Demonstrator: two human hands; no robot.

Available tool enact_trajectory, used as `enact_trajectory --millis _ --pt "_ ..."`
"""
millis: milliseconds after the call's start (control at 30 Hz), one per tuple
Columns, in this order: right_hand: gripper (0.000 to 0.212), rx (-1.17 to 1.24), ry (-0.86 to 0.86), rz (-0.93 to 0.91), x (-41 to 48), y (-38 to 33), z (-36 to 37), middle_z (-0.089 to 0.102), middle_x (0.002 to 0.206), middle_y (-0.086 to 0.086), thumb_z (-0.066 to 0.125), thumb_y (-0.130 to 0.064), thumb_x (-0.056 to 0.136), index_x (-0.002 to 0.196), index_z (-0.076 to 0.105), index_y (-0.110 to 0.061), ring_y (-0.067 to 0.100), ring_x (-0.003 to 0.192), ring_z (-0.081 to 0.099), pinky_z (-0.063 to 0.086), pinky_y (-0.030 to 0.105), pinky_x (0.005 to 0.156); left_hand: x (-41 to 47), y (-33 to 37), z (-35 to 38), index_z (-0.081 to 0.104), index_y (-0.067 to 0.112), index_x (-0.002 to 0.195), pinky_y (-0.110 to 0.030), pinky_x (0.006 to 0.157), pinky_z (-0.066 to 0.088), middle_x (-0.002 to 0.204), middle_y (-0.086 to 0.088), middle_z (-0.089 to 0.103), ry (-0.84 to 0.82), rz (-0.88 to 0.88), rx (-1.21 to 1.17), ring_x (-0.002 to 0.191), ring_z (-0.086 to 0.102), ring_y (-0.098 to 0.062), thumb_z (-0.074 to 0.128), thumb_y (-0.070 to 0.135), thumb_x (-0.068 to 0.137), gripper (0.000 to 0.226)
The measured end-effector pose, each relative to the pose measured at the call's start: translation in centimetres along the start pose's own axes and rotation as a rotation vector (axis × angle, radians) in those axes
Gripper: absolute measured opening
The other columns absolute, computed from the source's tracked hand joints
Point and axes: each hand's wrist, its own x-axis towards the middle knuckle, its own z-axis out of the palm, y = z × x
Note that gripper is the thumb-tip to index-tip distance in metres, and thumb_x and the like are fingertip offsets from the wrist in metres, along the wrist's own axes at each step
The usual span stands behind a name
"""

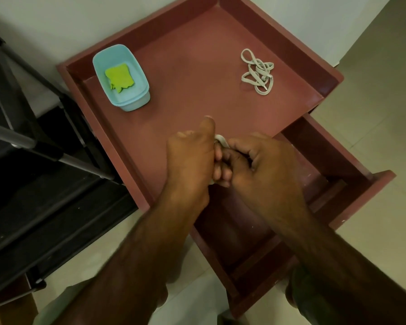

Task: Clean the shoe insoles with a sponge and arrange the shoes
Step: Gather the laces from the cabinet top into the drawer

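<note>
While left hand and right hand grip a pale lace near the front edge of the cabinet top, cleaning seems unstarted; the sponge needs fetching next.

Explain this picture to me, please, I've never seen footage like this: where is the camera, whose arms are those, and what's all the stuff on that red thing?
There is no machine here. A person wears one camera on their head, looking down, so the two arms coming in from the bottom are their own. The left hand and right hand meet in the middle, and both pinch a pale strip that looks like a shoelace; most of it is hidden by the fingers.

Below them is a red-brown cabinet with a raised rim. On its top sit a blue tub holding a yellow-green sponge, and a loose bundle of lace. The cabinet's drawer is pulled open. A black rack stands to the left.
</note>
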Motion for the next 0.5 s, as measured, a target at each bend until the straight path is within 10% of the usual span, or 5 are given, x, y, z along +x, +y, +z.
enact_trajectory --millis 100,300,500 --pt "0.034 -0.047 0.034 0.013 0.0 0.2 -0.9 0.058 0.064 -0.01 0.063 -0.009 0.094 0.066 0.06 -0.028 0.009 0.063 0.058 0.038 0.015 0.058 -0.9 0.3 1.1 0.052 0.014 0.046 -0.025 0.044 0.044 0.043 -0.006 0.049 0.019 0.123 0.082 0.036 0.049 -0.017 0.046 0.042 0.107 0.067" --pt "0.025 0.146 0.008 0.234 -0.7 1.7 -4.3 0.075 0.077 -0.011 0.065 -0.01 0.099 0.089 0.081 -0.026 0.006 0.072 0.072 0.057 0.026 0.068 -1.9 -0.2 1.9 0.061 0.013 0.09 -0.035 0.073 0.05 0.078 -0.004 0.058 -0.491 0.024 0.127 0.075 0.055 -0.016 0.044 0.029 0.11 0.03" --pt "0.012 -0.019 -0.202 0.397 -1.9 3.4 -6.1 0.077 0.08 -0.017 0.07 -0.03 0.096 0.094 0.081 -0.033 0.004 0.077 0.073 0.061 0.035 0.075 -1.3 -4.0 2.1 0.064 0.018 0.084 -0.021 0.069 0.047 0.084 0.003 0.064 -0.228 0.398 0.722 0.075 0.06 -0.008 0.049 0.021 0.108 0.028"
